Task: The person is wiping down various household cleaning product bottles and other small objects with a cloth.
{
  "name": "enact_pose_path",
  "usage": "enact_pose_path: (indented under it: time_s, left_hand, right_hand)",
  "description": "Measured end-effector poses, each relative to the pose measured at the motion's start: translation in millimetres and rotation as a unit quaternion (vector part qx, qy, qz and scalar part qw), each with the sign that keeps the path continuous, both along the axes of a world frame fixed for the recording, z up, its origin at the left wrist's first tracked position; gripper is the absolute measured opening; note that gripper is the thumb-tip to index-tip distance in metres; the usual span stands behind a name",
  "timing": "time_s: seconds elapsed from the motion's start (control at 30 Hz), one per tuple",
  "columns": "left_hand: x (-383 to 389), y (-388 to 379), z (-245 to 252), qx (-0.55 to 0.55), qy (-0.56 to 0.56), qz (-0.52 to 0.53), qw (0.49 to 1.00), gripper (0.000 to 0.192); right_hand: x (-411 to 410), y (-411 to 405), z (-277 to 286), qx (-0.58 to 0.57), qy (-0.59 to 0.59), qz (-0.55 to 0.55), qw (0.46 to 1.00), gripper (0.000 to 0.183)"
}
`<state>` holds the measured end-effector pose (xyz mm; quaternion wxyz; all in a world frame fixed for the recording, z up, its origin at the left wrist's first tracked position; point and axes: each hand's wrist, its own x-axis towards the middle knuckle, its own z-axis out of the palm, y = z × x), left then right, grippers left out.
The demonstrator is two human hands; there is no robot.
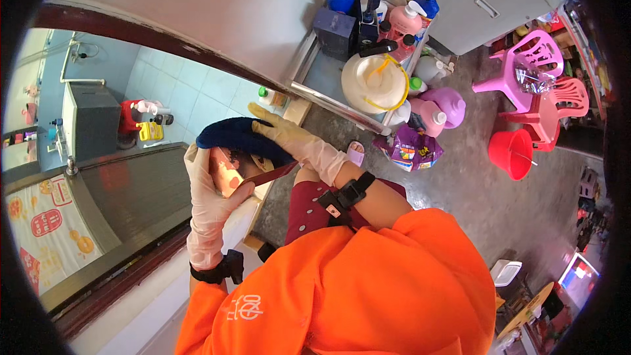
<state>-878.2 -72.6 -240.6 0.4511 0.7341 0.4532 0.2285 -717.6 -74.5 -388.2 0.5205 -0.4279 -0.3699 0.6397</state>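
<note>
A cardboard box (228, 171) with a picture on its side is gripped from below and the left by my left hand (209, 197), which wears a pale glove. Over the box's upper side lies a dark blue cloth (231, 134). My right hand (288, 135), gloved too, rests on the cloth's right part with the fingers spread, pressing it against the box. The fingertips of my left hand are partly hidden behind the box and cloth. Both wrists carry black straps.
Ahead stands a metal-edged stand (320, 71) with bottles and a white tub (369, 84). Jugs and a purple bag (410, 148) sit on the floor. Pink plastic chairs (537, 69) and a red bucket (511, 154) are at right. A door panel (143, 192) and doorway lie at left.
</note>
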Motion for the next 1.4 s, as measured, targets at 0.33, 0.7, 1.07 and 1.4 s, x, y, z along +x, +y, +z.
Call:
enact_pose_path:
  time_s: [0.33, 0.7, 1.07, 1.4]
  left_hand:
    - [11, 14, 18, 0.147, 0.121, -0.112, 0.975, 0.093]
    - [25, 17, 58, 0.024, 0.096, -0.192, 0.976, 0.101]
    - [60, 25, 76, 0.094, -0.021, -0.113, 0.989, 0.094]
    - [73, 35, 74, 0.260, 0.124, -0.163, 0.944, 0.120]
  right_hand:
    - [-9, -2, 47, -0.004, 0.044, -0.017, 0.999, 0.049]
    - [20, -17, -12, -0.102, 0.455, -0.116, 0.877, 0.030]
    - [28, 0, 71, 0.268, -0.334, -0.164, 0.889, 0.058]
    - [62, -54, 76, -0.101, 0.491, -0.139, 0.854, 0.034]
